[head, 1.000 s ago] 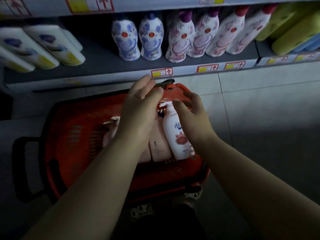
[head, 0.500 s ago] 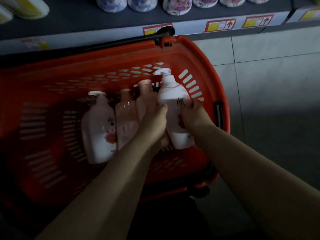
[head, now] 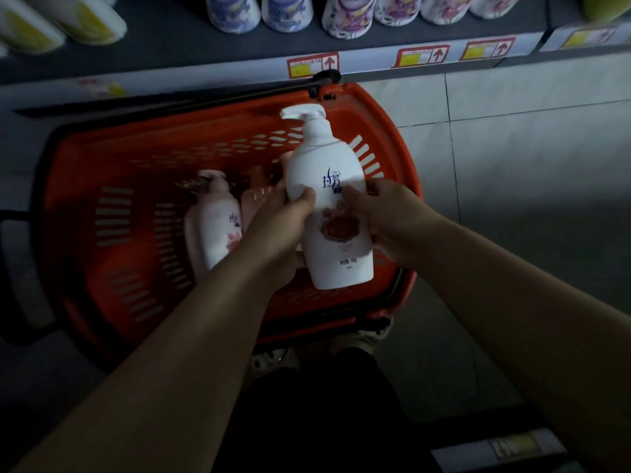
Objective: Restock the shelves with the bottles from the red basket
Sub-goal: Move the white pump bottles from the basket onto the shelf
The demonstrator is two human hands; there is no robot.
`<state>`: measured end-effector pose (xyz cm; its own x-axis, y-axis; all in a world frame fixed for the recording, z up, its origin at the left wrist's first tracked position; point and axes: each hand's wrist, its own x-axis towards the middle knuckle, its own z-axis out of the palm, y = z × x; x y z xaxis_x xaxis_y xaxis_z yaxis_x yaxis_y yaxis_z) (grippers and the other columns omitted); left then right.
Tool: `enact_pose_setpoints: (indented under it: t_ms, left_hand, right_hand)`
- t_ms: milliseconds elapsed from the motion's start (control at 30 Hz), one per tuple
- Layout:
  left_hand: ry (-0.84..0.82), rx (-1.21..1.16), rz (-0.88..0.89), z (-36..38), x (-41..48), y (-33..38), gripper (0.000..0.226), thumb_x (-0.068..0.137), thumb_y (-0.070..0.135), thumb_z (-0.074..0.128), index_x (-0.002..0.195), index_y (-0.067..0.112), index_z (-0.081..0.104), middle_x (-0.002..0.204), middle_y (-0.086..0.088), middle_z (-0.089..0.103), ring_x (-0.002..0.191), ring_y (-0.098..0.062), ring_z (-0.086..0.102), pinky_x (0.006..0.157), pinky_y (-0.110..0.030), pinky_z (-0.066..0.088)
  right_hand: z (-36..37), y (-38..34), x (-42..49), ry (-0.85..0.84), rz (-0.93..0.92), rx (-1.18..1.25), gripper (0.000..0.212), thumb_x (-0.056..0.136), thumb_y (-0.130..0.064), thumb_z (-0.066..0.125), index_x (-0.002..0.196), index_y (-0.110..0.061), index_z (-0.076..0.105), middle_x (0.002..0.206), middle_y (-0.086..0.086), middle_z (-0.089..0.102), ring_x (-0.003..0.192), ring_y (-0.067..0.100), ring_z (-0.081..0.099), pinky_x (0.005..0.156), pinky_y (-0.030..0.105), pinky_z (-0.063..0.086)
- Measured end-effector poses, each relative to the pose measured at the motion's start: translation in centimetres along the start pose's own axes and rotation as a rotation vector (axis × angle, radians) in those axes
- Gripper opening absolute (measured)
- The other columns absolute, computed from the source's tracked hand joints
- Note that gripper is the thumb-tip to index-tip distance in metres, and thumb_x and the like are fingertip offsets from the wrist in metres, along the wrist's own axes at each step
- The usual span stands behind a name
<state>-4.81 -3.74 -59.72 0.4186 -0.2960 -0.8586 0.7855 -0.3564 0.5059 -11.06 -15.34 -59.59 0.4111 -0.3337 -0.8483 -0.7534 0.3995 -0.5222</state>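
A white pump bottle (head: 329, 186) with a red flower label is held upright above the red basket (head: 136, 165). My left hand (head: 276, 230) grips its left side and my right hand (head: 386, 220) its right side. A pale pink pump bottle (head: 215, 230) lies in the basket to the left. Beside it a peach-coloured bottle (head: 256, 196) is partly hidden behind my left hand. The low grey shelf (head: 177, 52) runs along the top of the view.
Flower-patterned bottles (head: 348, 15) and white-and-yellow bottles (head: 82, 15) stand on the shelf. Red-framed price tags (head: 423, 56) line its front edge. The basket's black handle (head: 327, 78) rests against the shelf. Tiled floor (head: 529, 165) lies to the right; my shoes (head: 273, 360) are below the basket.
Both hands closed on the white pump bottle and lifted it up out of the basket. The view has tilted down and drawn closer to the basket.
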Motion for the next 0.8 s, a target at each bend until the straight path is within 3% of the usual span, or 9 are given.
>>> enact_pose_setpoints:
  t_ms: [100,233,367,567,667,800]
  left_hand:
    - [0.011,0.013,0.019,-0.9,-3.7,2.5,0.032,0.099,0.030,0.049,0.131,0.022,0.052,0.124,-0.003,0.062,0.089,-0.017,0.066,0.068,-0.038,0.056]
    - [-0.030,-0.003,0.030,-1.9,-9.1,6.0,0.030,0.098,0.031,0.051,0.126,0.024,0.056,0.097,0.003,0.068,0.061,-0.008,0.067,0.053,-0.028,0.053]
    - [-0.053,0.007,0.052,-2.6,-13.2,9.4,0.024,0.093,0.030,0.058,0.118,0.026,0.059,0.101,-0.001,0.072,0.076,-0.019,0.072,0.061,-0.039,0.057]
    - [-0.096,-0.056,0.189,-3.8,-16.9,13.7,0.026,0.091,0.015,0.061,0.117,0.018,0.060,0.101,-0.004,0.073,0.079,-0.017,0.073,0.071,-0.042,0.059]
    - [-0.083,-0.076,0.247,-3.9,-17.3,15.0,0.018,0.091,0.014,0.061,0.107,0.019,0.064,0.092,-0.002,0.075,0.078,-0.016,0.073,0.070,-0.039,0.058]
    - [-0.027,-0.118,0.329,-3.0,-17.8,17.1,0.016,0.091,0.015,0.062,0.106,0.018,0.066,0.098,-0.007,0.075,0.088,-0.023,0.072,0.083,-0.046,0.057]
  right_hand:
    - [0.7,-2.5,-4.1,-0.030,-0.032,0.016,0.034,0.093,-0.021,0.058,0.122,-0.004,0.055,0.112,0.017,0.066,0.100,0.030,0.067,0.086,0.049,0.055]
    - [1.2,-5.9,-9.4,-0.067,-0.070,0.028,0.028,0.094,-0.023,0.056,0.119,-0.009,0.056,0.113,0.014,0.066,0.101,0.026,0.065,0.086,0.048,0.054]
    - [1.8,-9.2,-13.8,-0.043,-0.135,0.013,0.026,0.093,-0.026,0.057,0.114,-0.010,0.058,0.112,0.016,0.067,0.103,0.030,0.065,0.087,0.049,0.054]
    - [3.0,-13.2,-17.7,-0.030,-0.244,0.089,0.029,0.092,-0.025,0.060,0.116,-0.009,0.057,0.107,0.013,0.068,0.093,0.024,0.066,0.080,0.043,0.055]
    - [3.2,-14.6,-17.9,-0.040,-0.256,0.126,0.036,0.090,-0.025,0.063,0.121,-0.008,0.054,0.111,0.013,0.068,0.093,0.024,0.068,0.082,0.043,0.054]
    - [2.7,-17.2,-17.6,-0.086,-0.275,0.158,0.042,0.088,-0.029,0.065,0.123,-0.009,0.053,0.110,0.013,0.070,0.098,0.027,0.069,0.087,0.049,0.054]
